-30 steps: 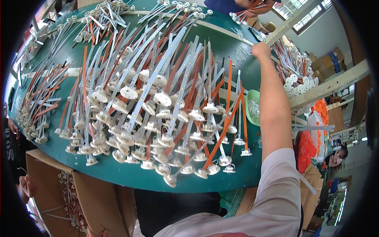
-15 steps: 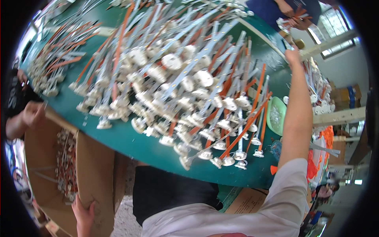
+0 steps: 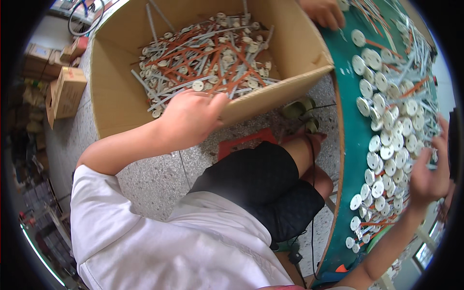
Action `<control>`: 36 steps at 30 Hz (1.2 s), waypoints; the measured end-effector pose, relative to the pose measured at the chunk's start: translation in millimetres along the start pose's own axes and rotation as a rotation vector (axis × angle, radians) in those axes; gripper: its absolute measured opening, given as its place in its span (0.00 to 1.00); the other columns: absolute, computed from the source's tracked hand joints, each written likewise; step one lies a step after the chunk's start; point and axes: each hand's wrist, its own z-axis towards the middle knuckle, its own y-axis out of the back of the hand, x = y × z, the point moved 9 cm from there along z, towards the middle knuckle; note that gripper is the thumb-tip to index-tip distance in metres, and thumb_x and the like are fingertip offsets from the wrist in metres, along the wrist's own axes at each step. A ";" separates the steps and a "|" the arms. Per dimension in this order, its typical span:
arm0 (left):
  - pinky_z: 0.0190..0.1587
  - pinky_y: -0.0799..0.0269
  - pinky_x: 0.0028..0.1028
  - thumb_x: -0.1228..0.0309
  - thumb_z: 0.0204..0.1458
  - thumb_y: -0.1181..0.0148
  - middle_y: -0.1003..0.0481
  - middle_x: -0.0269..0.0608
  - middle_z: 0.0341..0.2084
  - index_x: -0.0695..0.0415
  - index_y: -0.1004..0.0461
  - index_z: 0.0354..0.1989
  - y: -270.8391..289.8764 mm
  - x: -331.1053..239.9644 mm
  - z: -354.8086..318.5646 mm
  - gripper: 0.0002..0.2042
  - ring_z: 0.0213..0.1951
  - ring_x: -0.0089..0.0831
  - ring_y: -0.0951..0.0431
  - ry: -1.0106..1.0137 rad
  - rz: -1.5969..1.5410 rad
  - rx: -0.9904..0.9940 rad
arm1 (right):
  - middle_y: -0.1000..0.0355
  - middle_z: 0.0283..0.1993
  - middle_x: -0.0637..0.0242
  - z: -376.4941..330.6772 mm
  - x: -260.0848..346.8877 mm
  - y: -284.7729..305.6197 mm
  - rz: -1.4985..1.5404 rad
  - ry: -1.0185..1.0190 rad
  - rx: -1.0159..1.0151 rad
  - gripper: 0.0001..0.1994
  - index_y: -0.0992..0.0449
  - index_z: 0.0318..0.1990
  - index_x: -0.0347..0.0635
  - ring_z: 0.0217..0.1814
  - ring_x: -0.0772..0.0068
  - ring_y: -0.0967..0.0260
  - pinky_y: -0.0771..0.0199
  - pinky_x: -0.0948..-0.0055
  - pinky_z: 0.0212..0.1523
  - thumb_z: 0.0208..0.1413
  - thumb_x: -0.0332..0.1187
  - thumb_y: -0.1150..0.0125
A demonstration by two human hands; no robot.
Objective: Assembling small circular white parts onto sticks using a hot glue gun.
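Observation:
My left hand (image 3: 193,118) is closed over the near rim of a large cardboard box (image 3: 270,99), fingers hooked over the edge. Inside the box lies a jumble of orange and grey strips (image 3: 212,55) with round white end pieces. Over on the right, my right hand (image 3: 431,174) hovers at the heap of similar strips (image 3: 386,140) on the green table (image 3: 345,193). Its thumb and fingers are spread, somewhat smeared, with nothing visible between them. The heap's white discs face the table's near edge.
Another person's hand (image 3: 325,13) is at the box's far right corner, beside the table. A red stool (image 3: 246,142) stands on the speckled floor under the box. Farther left are a smaller carton (image 3: 70,92) and a bicycle wheel (image 3: 86,17). A black cable (image 3: 313,232) hangs by the table edge.
The view has swung left and down toward the box. My left hand stays on the box rim. My right hand remains over the table, its fingers now spread.

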 end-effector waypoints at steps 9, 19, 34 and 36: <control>0.32 0.30 0.33 0.69 0.39 0.37 0.26 0.34 0.18 0.57 0.35 0.31 -4.2 5.5 -6.2 0.14 0.25 0.34 0.24 -0.110 0.145 -0.069 | 0.27 0.48 0.55 70.2 201.4 -150.7 0.550 0.427 0.205 0.25 0.23 0.41 0.39 0.53 0.52 0.31 0.30 0.58 0.48 0.31 0.39 0.27; 0.28 0.30 0.33 0.71 0.39 0.38 0.26 0.36 0.17 0.57 0.35 0.31 0.8 1.9 -0.5 0.12 0.23 0.36 0.22 -0.170 0.059 -0.080 | 0.33 0.20 0.74 52.1 191.4 -203.7 0.485 0.293 0.210 0.20 0.26 0.26 0.48 0.23 0.70 0.33 0.39 0.67 0.27 0.37 0.54 0.31; 0.28 0.29 0.34 0.75 0.35 0.39 0.28 0.38 0.14 0.60 0.36 0.29 0.7 0.2 -3.1 0.13 0.22 0.39 0.23 -0.102 0.137 -0.096 | 0.26 0.43 0.54 103.3 3.3 -214.7 -0.153 -0.131 0.386 0.09 0.24 0.42 0.42 0.45 0.50 0.30 0.30 0.55 0.47 0.57 0.34 0.42; 0.27 0.29 0.34 0.75 0.33 0.38 0.28 0.40 0.13 0.60 0.36 0.28 2.2 -4.8 -5.6 0.14 0.22 0.40 0.23 -0.176 0.083 -0.129 | 0.29 0.46 0.53 100.5 -0.8 -231.6 -0.161 -0.127 0.476 0.09 0.25 0.42 0.42 0.48 0.48 0.32 0.31 0.55 0.49 0.57 0.35 0.42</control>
